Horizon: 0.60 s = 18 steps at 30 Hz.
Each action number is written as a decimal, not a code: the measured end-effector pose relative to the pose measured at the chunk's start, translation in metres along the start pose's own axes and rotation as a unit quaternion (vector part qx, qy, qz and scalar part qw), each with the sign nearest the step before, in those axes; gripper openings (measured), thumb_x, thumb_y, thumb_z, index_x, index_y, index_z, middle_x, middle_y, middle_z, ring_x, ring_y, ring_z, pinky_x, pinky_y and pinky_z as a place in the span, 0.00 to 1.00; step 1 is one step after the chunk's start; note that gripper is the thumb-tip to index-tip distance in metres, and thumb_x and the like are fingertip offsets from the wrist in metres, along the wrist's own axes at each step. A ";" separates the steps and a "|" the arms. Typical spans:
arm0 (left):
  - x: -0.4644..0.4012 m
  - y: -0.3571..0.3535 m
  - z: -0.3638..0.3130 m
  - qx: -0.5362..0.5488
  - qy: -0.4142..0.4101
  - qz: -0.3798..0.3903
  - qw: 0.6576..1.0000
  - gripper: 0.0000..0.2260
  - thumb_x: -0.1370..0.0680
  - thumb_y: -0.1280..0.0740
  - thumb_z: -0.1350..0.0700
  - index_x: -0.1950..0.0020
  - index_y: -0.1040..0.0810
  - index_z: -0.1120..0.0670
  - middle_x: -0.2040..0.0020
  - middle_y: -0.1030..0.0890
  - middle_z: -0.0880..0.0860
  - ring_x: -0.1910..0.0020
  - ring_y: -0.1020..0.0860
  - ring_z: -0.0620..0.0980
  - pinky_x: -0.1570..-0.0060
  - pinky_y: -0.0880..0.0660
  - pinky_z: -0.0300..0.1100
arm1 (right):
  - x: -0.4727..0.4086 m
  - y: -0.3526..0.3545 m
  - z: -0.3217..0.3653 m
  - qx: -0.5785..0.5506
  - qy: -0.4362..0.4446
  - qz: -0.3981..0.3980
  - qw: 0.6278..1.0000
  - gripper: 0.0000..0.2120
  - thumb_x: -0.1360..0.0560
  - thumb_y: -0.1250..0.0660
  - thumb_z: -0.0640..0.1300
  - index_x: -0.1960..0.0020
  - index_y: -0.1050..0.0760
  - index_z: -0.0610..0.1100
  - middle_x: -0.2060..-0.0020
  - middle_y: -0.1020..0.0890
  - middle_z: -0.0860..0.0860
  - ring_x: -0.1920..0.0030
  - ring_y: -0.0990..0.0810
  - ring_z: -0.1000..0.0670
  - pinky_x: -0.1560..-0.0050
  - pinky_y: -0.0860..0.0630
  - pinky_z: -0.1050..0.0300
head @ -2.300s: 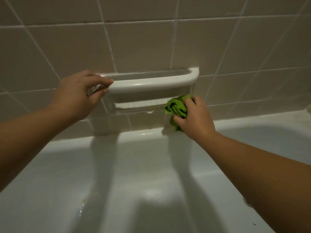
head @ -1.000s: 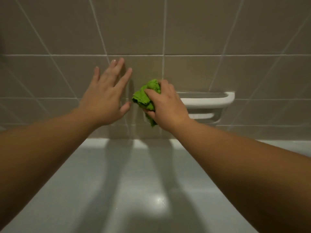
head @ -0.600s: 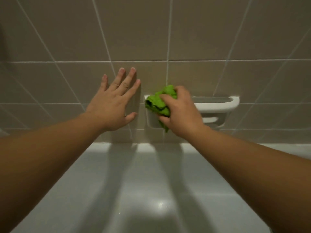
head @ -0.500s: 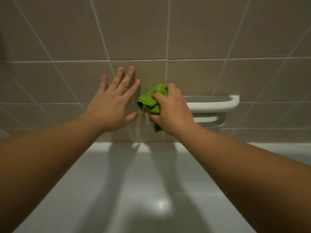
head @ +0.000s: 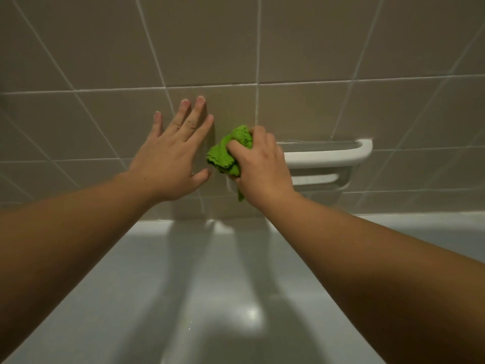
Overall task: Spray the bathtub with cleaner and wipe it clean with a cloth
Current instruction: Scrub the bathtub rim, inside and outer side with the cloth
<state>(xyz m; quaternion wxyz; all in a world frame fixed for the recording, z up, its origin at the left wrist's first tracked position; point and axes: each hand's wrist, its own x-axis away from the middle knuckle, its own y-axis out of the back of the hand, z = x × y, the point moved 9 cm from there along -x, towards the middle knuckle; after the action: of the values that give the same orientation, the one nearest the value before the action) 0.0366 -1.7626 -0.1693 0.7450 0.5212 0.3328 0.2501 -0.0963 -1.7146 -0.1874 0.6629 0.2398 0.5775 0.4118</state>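
Basically, the right hand (head: 258, 169) had its fingers curled tight round the bunched green cloth (head: 228, 151), which stuck out to the left of the knuckles and pressed on the tiled wall (head: 315, 48) at the left end of the white soap dish (head: 328, 156). The left hand (head: 170, 156) lay flat, fingers spread, braced on the tiles just left of the cloth. Wiping looked mid-way (no spray bottle in view); the bathtub (head: 210, 298) below seemingly remained to wipe.

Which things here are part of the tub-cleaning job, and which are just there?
Part of the job:
green cloth, bunched in the right hand
left hand, flat on the wall
bathtub

Just there:
soap dish
wall tiles
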 end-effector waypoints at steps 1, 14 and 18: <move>0.000 0.000 -0.001 0.005 0.001 -0.003 1.000 0.45 0.22 0.37 0.36 0.15 0.59 0.51 0.18 0.71 0.51 0.18 0.66 0.53 0.21 0.55 0.65 | 0.003 0.002 -0.005 0.005 0.005 -0.004 1.000 0.22 0.36 0.19 0.43 0.45 0.22 0.47 0.45 0.26 0.40 0.51 0.26 0.38 0.54 0.28 0.46; -0.013 -0.004 -0.059 0.139 -0.073 -0.024 0.987 0.30 0.23 0.28 0.47 0.23 0.30 0.51 0.17 0.41 0.54 0.18 0.45 0.55 0.21 0.51 0.56 | 0.076 0.064 -0.121 -0.026 -0.199 -0.106 0.974 0.25 0.34 0.19 0.47 0.40 0.23 0.48 0.34 0.31 0.40 0.37 0.30 0.36 0.39 0.25 0.38; -0.014 -0.001 -0.055 0.147 -0.084 -0.019 0.985 0.25 0.26 0.25 0.52 0.29 0.23 0.53 0.23 0.31 0.56 0.24 0.34 0.59 0.24 0.38 0.59 | 0.065 0.047 -0.083 -0.025 -0.212 -0.089 0.973 0.30 0.31 0.24 0.65 0.36 0.24 0.50 0.31 0.34 0.42 0.34 0.34 0.38 0.34 0.28 0.42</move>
<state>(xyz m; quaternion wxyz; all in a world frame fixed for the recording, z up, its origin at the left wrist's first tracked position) -0.0138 -1.7393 -0.1796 0.6899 0.6379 0.3125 0.1397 -0.1895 -1.6487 -0.2047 0.8102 0.2522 0.4323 0.3051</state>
